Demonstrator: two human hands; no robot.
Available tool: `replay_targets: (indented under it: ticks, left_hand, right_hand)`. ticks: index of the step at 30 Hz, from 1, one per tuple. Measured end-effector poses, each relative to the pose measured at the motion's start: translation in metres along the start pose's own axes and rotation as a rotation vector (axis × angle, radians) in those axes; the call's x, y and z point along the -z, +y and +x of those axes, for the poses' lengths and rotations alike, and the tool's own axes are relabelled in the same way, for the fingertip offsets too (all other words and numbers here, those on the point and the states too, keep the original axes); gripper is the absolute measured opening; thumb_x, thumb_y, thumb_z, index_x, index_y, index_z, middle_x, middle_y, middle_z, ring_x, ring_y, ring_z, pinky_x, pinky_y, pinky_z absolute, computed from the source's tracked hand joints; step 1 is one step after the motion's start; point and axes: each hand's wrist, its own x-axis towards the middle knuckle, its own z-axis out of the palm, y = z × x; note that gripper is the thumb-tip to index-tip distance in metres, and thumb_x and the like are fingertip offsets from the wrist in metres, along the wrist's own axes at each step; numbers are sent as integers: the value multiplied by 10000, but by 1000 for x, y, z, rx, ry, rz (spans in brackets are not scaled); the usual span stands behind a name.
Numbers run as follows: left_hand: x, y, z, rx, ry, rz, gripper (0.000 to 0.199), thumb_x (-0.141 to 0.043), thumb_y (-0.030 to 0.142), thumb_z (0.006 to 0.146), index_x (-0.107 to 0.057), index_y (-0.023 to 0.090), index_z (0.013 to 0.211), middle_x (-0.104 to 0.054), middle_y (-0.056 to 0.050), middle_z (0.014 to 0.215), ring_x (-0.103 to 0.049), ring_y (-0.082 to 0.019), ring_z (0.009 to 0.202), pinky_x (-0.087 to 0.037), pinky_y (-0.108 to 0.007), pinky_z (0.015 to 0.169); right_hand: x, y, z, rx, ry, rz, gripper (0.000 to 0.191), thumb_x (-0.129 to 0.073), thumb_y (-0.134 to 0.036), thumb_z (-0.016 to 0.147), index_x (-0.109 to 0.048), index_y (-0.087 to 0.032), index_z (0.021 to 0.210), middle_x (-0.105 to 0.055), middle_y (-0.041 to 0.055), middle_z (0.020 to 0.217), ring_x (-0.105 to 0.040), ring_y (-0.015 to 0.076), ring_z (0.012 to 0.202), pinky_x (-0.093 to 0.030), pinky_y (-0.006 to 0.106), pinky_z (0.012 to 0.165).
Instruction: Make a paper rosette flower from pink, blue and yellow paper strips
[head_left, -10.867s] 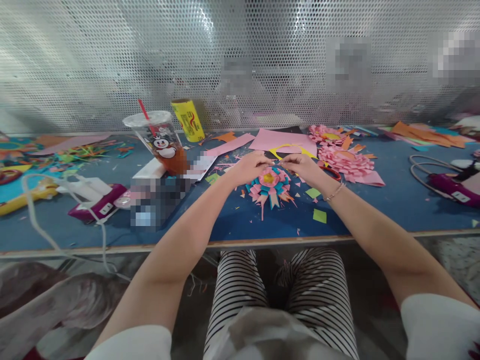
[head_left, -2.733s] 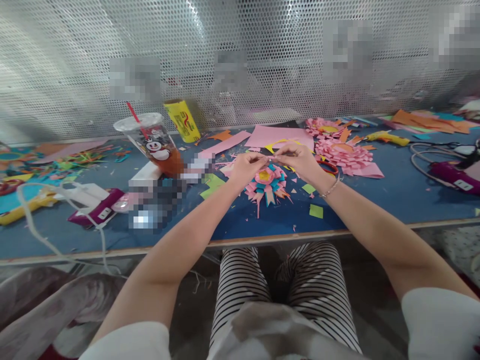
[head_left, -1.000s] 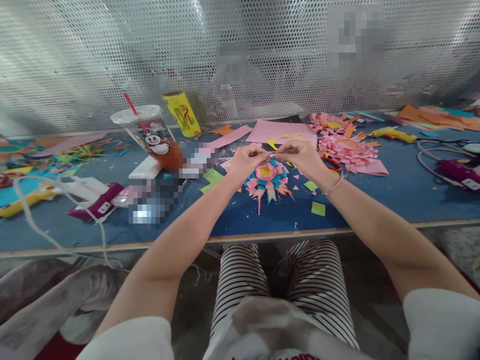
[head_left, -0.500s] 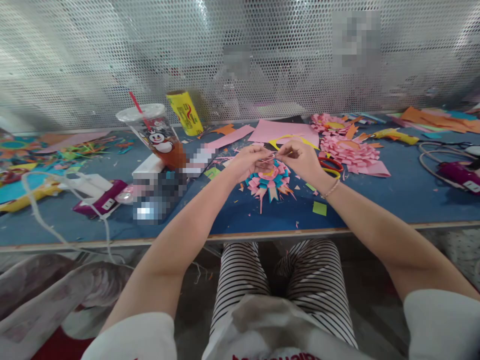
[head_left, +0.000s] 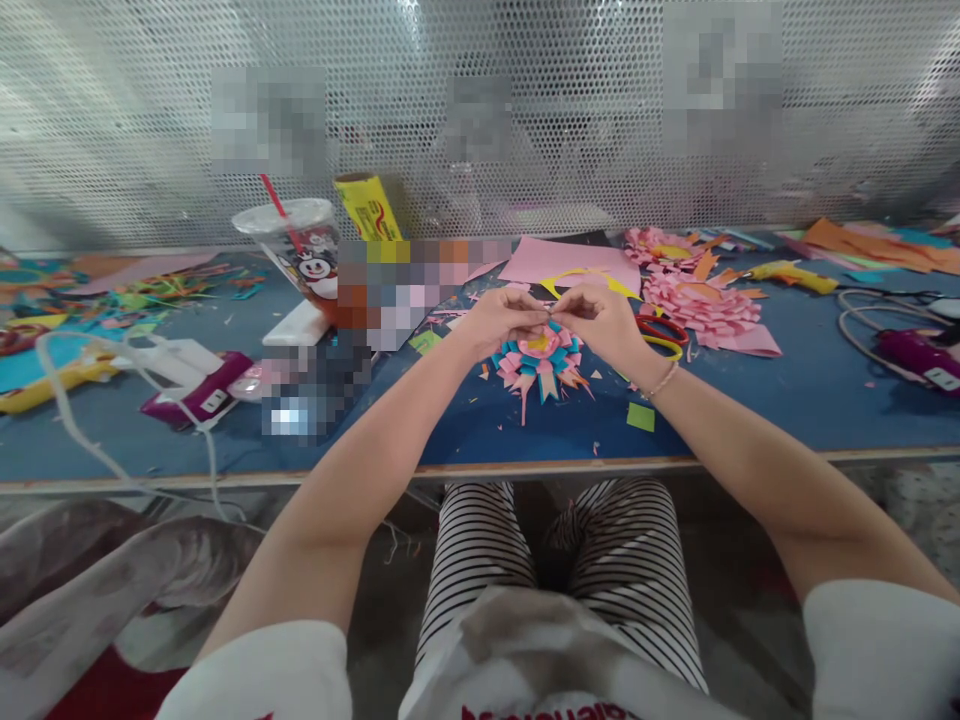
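Observation:
My left hand [head_left: 508, 318] and my right hand [head_left: 598, 315] meet fingertip to fingertip above a layered paper rosette [head_left: 536, 362]. Both are closed in a pinch; whatever sits between the fingertips is too small to make out. Pink and blue folded loops ring the rosette's yellow and pink centre, and cut tails point toward the table's front edge. The hands cover its far side. Just right of my right hand lie scissors with red and yellow handles [head_left: 660, 335], partly hidden by the wrist.
Pink paper flowers [head_left: 701, 307] and a yellow glue gun [head_left: 793, 276] lie right. A pink sheet [head_left: 570, 262] is behind the hands. Leftward stand a drink cup [head_left: 296, 235] and yellow tube [head_left: 371, 208], near a corded purple device [head_left: 199, 390]. Paper scraps dot the blue table [head_left: 465, 440].
My hands have drawn together until their fingertips touch over the rosette. The thin pinkish strip at my left fingers earlier no longer shows. The rosette stays in place.

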Motion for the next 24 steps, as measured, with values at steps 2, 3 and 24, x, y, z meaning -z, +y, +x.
replay_targets:
  ticks: [2,3,24]
  left_hand:
    - [0,0,0,-9,17,-1,152,-750,134,646,-638,110,745,-678,-49,692,-649,-119,607,-551,-283,671]
    - [0,0,1,-14,24,-1,153,-749,131,645,-639,108,748,-675,-47,684,-651,-122,609,-551,-280,663]
    - [-4,-1,-2,-106,30,130,126,-744,164,649,-673,108,736,-683,-64,685,-663,-149,615,-542,-272,616]
  right_hand:
    - [0,1,1,-14,-6,52,74,-658,-243,712,-622,-192,753,-643,9,751,-590,132,689,-489,306,681]
    - [0,2,1,-23,-10,72,88,-663,-247,708,-618,-191,758,-642,10,756,-588,130,686,-490,305,680]
    - [0,8,4,-183,5,303,257,-772,-302,586,-589,-195,732,-630,4,764,-597,129,732,-500,324,769]
